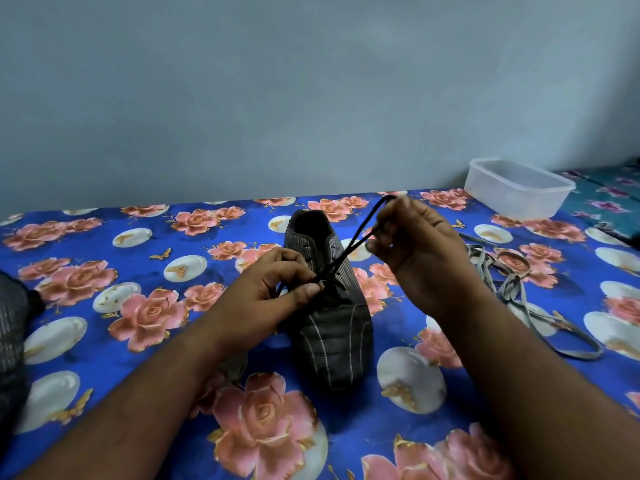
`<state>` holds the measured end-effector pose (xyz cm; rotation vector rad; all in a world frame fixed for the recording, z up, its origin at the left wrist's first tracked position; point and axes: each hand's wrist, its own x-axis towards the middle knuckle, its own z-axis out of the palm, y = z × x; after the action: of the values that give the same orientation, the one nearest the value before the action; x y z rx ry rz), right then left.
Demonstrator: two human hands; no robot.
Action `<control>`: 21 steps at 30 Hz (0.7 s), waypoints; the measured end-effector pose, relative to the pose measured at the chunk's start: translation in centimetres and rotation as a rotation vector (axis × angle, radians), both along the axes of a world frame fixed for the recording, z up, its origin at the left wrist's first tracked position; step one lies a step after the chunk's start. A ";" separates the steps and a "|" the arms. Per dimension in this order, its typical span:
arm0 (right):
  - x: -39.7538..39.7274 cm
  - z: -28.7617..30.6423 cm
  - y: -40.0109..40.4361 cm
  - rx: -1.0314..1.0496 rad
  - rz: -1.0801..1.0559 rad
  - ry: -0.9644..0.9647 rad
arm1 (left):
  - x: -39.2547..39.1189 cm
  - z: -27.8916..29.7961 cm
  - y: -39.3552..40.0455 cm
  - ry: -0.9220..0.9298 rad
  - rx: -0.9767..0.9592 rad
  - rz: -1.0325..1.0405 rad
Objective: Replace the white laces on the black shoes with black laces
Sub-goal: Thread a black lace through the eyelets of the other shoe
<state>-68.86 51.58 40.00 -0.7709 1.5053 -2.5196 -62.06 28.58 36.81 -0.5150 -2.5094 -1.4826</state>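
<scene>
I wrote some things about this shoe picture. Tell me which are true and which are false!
1. Both hands hold the black lace. True: the left hand pinches it at the shoe, the right hand pulls it up.
2. The plastic box sits to the left of the shoe. False: it sits far right, by the wall.
3. The old pale lace lies loose on the flowered cloth. True.
4. The shoe lies on its side. False: it stands upright.
</scene>
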 end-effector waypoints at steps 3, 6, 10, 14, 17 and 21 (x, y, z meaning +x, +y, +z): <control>-1.3 0.8 1.6 -0.150 -0.088 -0.138 | 0.0 0.1 0.1 0.009 -0.012 0.006; -3.2 1.1 3.9 -0.211 -0.265 -0.264 | 0.0 -0.1 0.0 0.038 -0.017 0.020; -5.7 -0.2 6.8 -0.094 -0.487 -0.477 | 0.2 -0.1 0.4 0.099 0.030 0.057; -6.3 -1.1 7.3 0.073 -0.574 -0.612 | 0.4 0.1 1.0 0.027 0.219 -0.026; -6.0 -1.2 6.6 0.166 -0.597 -0.579 | 1.0 0.5 1.6 -0.077 0.315 -0.058; -5.9 -1.1 6.7 0.174 -0.636 -0.602 | 1.3 0.7 2.0 -0.050 0.289 -0.049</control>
<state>-74.76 58.28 38.94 0.5465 1.8676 -2.5703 -60.77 30.54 37.47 -0.4980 -2.2742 -1.8574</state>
